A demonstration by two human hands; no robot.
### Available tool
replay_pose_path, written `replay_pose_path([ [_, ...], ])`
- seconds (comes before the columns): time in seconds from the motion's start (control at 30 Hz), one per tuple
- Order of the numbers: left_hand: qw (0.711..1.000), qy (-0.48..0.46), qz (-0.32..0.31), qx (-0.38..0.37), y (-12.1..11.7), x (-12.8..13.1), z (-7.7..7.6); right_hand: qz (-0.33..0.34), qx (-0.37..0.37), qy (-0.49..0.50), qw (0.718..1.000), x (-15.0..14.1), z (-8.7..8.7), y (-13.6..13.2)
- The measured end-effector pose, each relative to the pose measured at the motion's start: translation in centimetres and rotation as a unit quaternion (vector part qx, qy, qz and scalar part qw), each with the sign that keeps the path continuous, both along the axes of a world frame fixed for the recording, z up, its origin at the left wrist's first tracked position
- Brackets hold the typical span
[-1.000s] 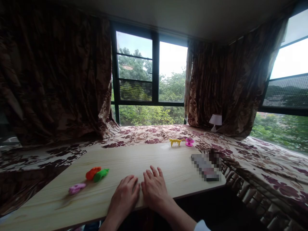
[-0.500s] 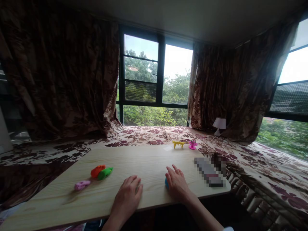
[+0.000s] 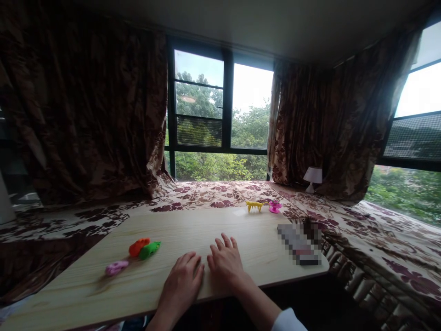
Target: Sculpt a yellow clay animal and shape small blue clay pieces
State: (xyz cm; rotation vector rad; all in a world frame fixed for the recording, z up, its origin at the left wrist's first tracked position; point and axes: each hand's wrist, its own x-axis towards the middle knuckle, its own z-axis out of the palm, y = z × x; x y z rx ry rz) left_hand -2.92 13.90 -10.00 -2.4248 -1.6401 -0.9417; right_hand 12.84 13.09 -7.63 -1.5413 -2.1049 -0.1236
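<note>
Palm down near the table's front edge lies my left hand (image 3: 182,278), its fingers nearly flat and its thumb a little apart. Just right of it, my right hand (image 3: 225,262) rests palm down on the tabletop with the fingers spread. No blue shows now; whether the small blue piece is under a palm I cannot tell. Left of my hands are an orange lump (image 3: 138,247), a green piece (image 3: 150,250) touching it, and a pink piece (image 3: 116,268) nearer to me. They look soft and moulded.
On the pale wooden table (image 3: 179,225) stand a yellow legged toy (image 3: 254,206) and a magenta stand-like toy (image 3: 274,207) at the far edge. A blurred-out flat object (image 3: 298,243) lies at the right. Beyond, a small white lamp (image 3: 313,178) stands on the flowered cloth (image 3: 213,193).
My right hand has moved left, close beside my left hand. The blue piece that showed at its edge is out of sight. My left hand has hardly moved.
</note>
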Motion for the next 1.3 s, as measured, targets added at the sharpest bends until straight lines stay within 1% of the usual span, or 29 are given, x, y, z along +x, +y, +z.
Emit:
replay_pose_path([
  [0.13,1.0,-0.003,0.001,0.003,0.0,0.0,0.0,-0.038,-0.024,0.008,0.999,1.1,0.5,3.2],
  [0.23,1.0,-0.007,0.002,0.007,-0.1,-0.1,0.0,-0.046,-0.048,0.017,0.998,3.1,0.6,3.8],
  [0.33,1.0,-0.011,0.005,0.01,-0.1,-0.1,-0.1,-0.031,-0.067,0.023,0.997,5.1,0.4,2.3],
  [0.47,1.0,-0.013,0.008,0.009,-0.1,-0.1,-0.1,-0.009,-0.073,0.032,0.997,6.4,-0.3,-1.7],
  [0.53,1.0,-0.011,0.007,0.007,-0.2,0.0,-0.1,0.001,-0.07,0.034,0.997,6.1,-0.7,-3.7],
  [0.6,1.0,-0.008,0.006,0.006,-0.2,0.1,-0.1,0.011,-0.065,0.035,0.997,5.4,-1.0,-5.0],
  [0.67,1.0,-0.005,0.006,0.006,-0.1,0.2,0.0,0.019,-0.056,0.034,0.998,4.3,-1.2,-5.7],
  [0.73,1.0,-0.002,0.006,0.006,-0.1,0.2,0.0,0.026,-0.039,0.034,0.998,3.2,-1.1,-5.6],
  [0.87,1.0,0.001,0.001,0.003,0.1,0.1,-0.1,0.025,-0.011,0.03,0.999,1.4,-0.6,-4.1],
  [0.97,1.0,0.002,0.0,0.0,0.2,0.1,-0.2,0.013,-0.012,0.024,1.0,0.5,-0.1,-2.0],
  [1.07,1.0,0.002,-0.002,-0.001,0.2,0.1,-0.1,-0.012,-0.025,0.023,0.999,0.3,0.4,0.6],
  [1.13,1.0,0.002,-0.001,0.0,0.1,0.1,0.0,-0.032,-0.04,0.027,0.998,0.8,0.7,2.2],
  [1.2,1.0,0.001,0.0,0.0,0.0,0.0,0.1,-0.045,-0.061,0.033,0.997,1.9,1.0,3.4],
  [1.3,1.0,-0.003,0.0,-0.001,0.0,0.0,0.1,-0.045,-0.101,0.044,0.993,4.5,1.3,3.8],
])
